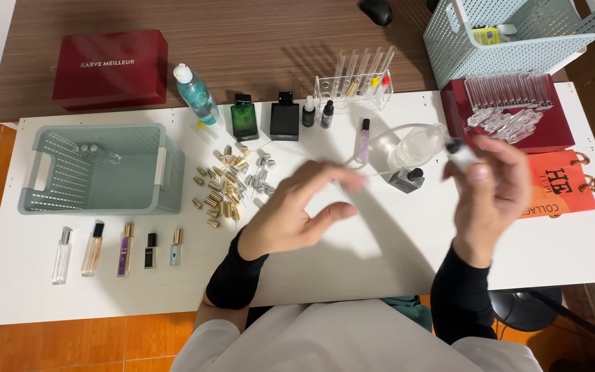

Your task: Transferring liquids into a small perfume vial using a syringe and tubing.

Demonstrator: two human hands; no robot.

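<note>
My right hand (pixel 492 194) is raised over the right side of the white table (pixel 380 262), its fingers closed on a small clear vial with a black tip (pixel 460 153). My left hand (pixel 299 215) hovers over the middle of the table, fingers apart and blurred, holding nothing. A thin clear tube (pixel 387 133) curves between the two hands, near a clear round bottle (pixel 418 146) and a small square bottle with a black cap (pixel 408 179). A slim purple spray vial (pixel 363 140) stands just beyond my left hand.
A pile of gold and silver caps (pixel 232 184) lies left of centre. A pale green basket (pixel 101 169) sits at left, with several small perfume bottles (pixel 122 249) in a row before it. At the back are a green bottle (pixel 244 118), black bottle (pixel 284 117), test-tube rack (pixel 354 86), red boxes and a second basket (pixel 511 31).
</note>
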